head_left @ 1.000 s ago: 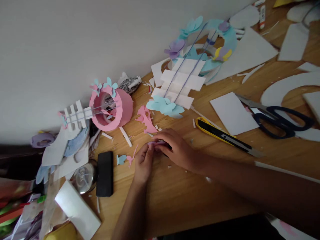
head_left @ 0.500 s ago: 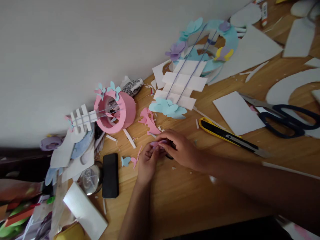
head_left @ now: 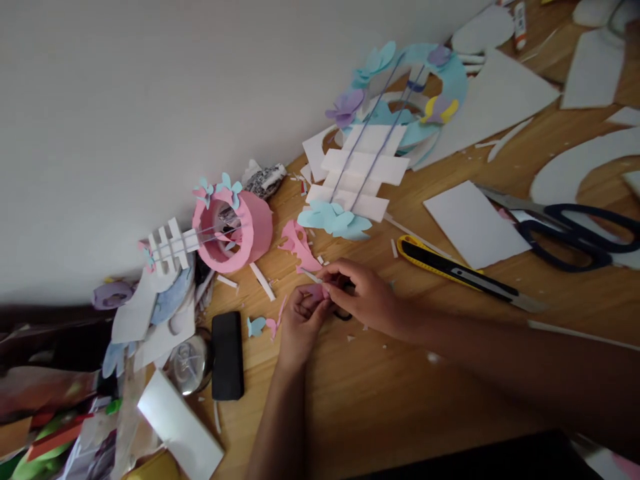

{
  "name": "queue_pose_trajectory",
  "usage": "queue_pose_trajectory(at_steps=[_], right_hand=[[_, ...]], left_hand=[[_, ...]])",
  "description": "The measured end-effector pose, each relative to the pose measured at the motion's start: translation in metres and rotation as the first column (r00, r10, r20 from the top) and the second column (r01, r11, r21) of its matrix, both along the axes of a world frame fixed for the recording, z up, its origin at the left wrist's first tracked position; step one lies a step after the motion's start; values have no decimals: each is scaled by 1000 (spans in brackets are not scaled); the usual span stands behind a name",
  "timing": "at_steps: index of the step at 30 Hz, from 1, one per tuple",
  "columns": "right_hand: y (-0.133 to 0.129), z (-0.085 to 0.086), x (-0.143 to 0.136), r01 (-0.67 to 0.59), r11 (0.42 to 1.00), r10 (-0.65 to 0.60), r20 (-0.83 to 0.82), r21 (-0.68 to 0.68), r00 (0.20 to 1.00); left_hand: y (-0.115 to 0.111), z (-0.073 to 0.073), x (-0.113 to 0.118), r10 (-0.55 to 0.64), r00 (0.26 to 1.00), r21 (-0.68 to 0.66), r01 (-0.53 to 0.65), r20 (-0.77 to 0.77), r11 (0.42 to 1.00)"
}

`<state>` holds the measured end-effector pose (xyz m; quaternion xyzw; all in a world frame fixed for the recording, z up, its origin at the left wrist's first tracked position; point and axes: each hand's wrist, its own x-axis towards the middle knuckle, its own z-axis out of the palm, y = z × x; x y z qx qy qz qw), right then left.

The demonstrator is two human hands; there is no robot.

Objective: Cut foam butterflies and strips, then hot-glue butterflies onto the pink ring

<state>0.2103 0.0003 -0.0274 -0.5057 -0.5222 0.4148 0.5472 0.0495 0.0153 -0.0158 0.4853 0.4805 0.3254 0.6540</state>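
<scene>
My left hand [head_left: 301, 327] pinches a small pink paper piece [head_left: 316, 291] over the wooden table. Against it, my right hand [head_left: 364, 297] is closed around small scissors [head_left: 311, 275]; a thin metal blade points up-left past the fingers and a dark handle loop shows below, the rest hidden. Just beyond the fingertips lies a cut pink paper scrap [head_left: 299, 247]. Left of my left hand rest a blue paper cutout [head_left: 257, 326] and a pink paper cutout [head_left: 273, 325].
A pink ring model [head_left: 260, 233] and a light-blue ring model [head_left: 457, 73] stand along the wall. To the right lie a yellow box cutter [head_left: 440, 268], large scissors [head_left: 565, 227] and white card [head_left: 475, 223]. A black phone-like slab [head_left: 227, 357] and a glass jar [head_left: 189, 365] are left.
The scissor blade shows more clearly beside the pink paper now, and the fingers have shifted slightly. The whole view has shifted a little; the other things on the table lie as before.
</scene>
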Motion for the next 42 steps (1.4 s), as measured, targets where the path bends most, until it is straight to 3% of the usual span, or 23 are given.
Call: queue_pose_trajectory(at_steps=[15, 23, 29, 33, 38, 42], right_hand=[[0, 5, 2, -63, 998, 63, -3, -6, 998], [0, 2, 0, -39, 999, 41, 67, -32, 997], [1, 11, 3, -49, 998, 50, 18, -46, 999], [1, 11, 5, -76, 997, 75, -21, -16, 997], [-1, 7, 3, -64, 997, 62, 46, 40, 997], [-3, 5, 1, -64, 996, 59, 80, 69, 995]], left_hand=[[4, -3, 1, 36, 997, -21, -38, -67, 999], [5, -2, -5, -18, 1000, -125, 20, 17, 992], [6, 3, -2, 61, 995, -162, -47, 83, 986], [7, 2, -2, 83, 990, -161, -64, 111, 985], [4, -3, -4, 100, 990, -117, -88, 102, 989], [1, -4, -4, 69, 998, -42, -69, 1, 997]])
